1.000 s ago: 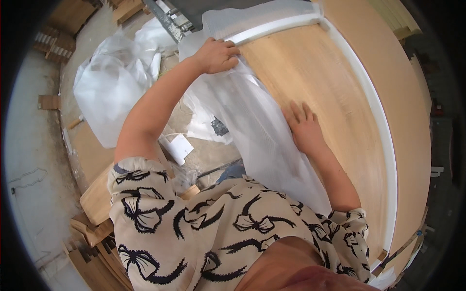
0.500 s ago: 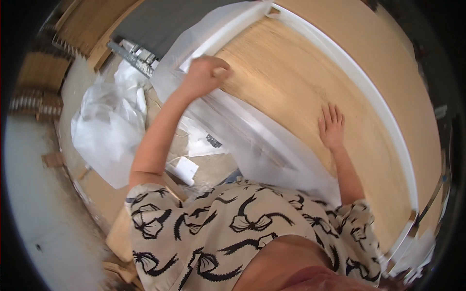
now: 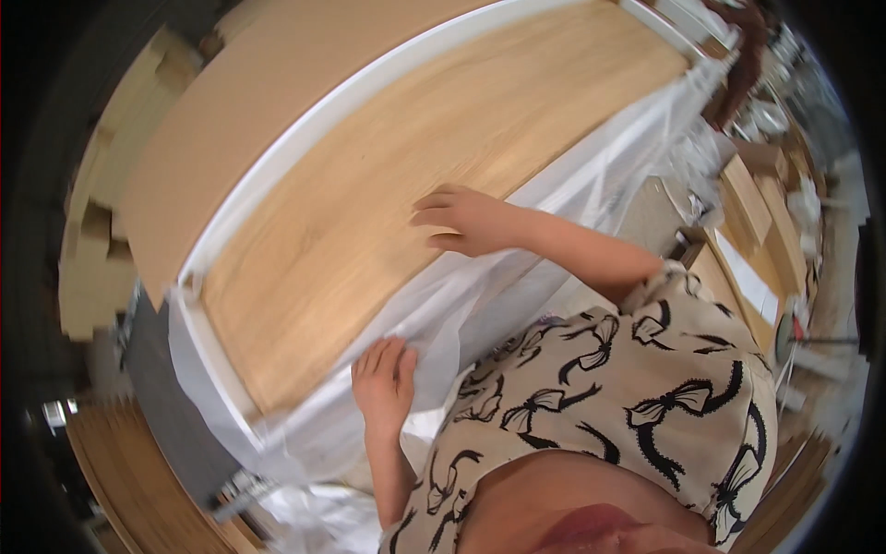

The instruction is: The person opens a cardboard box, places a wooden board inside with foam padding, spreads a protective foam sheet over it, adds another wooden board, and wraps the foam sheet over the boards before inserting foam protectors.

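Observation:
A long light-wood panel (image 3: 360, 198) lies in front of me, with white foam strips (image 3: 214, 349) along its edges. Translucent plastic film (image 3: 461, 294) runs along the panel's near side. My left hand (image 3: 384, 380) rests on the film beside the panel's near edge, its fingers stretched out. Over the panel, close to its near edge, is my right hand (image 3: 469, 220), fingers apart and holding nothing. Whether its fingertips touch the wood I cannot tell.
Brown cardboard (image 3: 231, 111) spreads beyond the panel. A dark grey slab (image 3: 171, 392) and stacked brown boards (image 3: 138, 480) stand at left. Crumpled white plastic (image 3: 318, 522) lies below. Wooden boards (image 3: 743, 208) are at right. Something dark red (image 3: 743, 69) shows at the far right corner.
My view has swung round towards the panel's other end. My left hand has come from a curled pose over the panel to lie stretched out on the film. My right hand has lifted its palm.

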`<state>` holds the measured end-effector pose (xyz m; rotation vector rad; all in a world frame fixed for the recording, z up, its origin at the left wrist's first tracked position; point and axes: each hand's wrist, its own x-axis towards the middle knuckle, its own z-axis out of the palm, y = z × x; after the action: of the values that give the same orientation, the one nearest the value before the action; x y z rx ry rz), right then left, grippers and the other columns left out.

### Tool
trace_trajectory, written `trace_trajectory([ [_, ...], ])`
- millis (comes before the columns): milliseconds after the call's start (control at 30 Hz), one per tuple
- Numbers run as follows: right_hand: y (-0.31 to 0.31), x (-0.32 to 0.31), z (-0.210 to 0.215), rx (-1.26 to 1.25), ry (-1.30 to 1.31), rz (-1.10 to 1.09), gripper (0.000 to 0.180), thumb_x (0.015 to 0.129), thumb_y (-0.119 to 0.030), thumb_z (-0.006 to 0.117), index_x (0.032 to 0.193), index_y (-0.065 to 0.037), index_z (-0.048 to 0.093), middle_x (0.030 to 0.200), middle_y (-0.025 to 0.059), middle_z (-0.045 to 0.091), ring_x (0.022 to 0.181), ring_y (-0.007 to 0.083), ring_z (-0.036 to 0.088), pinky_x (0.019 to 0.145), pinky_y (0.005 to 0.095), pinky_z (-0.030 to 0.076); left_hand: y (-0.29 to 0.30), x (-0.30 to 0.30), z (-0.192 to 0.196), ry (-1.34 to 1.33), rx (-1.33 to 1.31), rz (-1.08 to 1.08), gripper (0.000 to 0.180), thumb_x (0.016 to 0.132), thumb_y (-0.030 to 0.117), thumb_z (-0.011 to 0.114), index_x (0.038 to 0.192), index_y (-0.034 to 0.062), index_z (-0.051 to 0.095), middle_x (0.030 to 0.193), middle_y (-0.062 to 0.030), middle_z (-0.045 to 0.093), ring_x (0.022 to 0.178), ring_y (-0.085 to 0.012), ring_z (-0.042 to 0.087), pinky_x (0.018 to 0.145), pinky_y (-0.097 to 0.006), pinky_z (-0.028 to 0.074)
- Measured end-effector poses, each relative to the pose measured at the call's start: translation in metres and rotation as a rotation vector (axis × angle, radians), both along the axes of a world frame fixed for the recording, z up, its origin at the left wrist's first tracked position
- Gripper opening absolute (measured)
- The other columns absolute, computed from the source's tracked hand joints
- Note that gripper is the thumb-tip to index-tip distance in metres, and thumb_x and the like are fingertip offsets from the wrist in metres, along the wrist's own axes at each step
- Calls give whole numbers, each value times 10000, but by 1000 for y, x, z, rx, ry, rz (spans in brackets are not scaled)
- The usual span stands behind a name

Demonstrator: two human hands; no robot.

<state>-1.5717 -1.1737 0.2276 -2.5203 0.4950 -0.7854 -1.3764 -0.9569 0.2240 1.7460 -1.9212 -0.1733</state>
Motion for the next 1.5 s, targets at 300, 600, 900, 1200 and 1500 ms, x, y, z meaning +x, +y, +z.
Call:
trace_trajectory([
  [300,62,-219,-9,-333,-258,-1139,270,742,-70,617,1007,-41,574,1075,138,555,1017,320,493,857,391,402,-18,-64,38,246,-89,-73,148,698,46,674,839,36,629,822,-94,622,736,-253,555,673,-318,438],
  [600,59,-375,-184,746,-517,-1311,424,846,-291,554,1173,-28,488,1136,151,536,1008,212,525,823,297,422,32,-135,-72,559,604,236,182,812,206,589,784,35,643,712,-50,625,635,-151,572,607,-260,444],
  [900,-18,-397,-208,1614,-1061,-1127,855,727,-654,499,1367,-195,163,1410,175,83,1187,389,318,933,492,328,127,-53,-202,1608,362,1390,1103,570,777,528,1384,204,53,1402,-133,42,1216,-390,235,913,-559,327],
  [1200,-91,-443,-278,1640,-1312,313,509,848,-415,476,1231,-84,419,1206,88,489,1129,244,432,940,416,362,22,-43,-156,2157,-403,1156,965,614,777,432,1344,179,233,1373,-126,216,1209,-337,281,906,-551,325],
  [1500,-88,-405,-219,1626,-1074,-612,306,847,-95,466,1145,-24,481,1163,95,524,1089,252,477,949,344,373,106,4,-184,1839,-587,1114,124,757,66,631,832,36,537,792,-55,588,696,-190,592,563,-272,484],
])
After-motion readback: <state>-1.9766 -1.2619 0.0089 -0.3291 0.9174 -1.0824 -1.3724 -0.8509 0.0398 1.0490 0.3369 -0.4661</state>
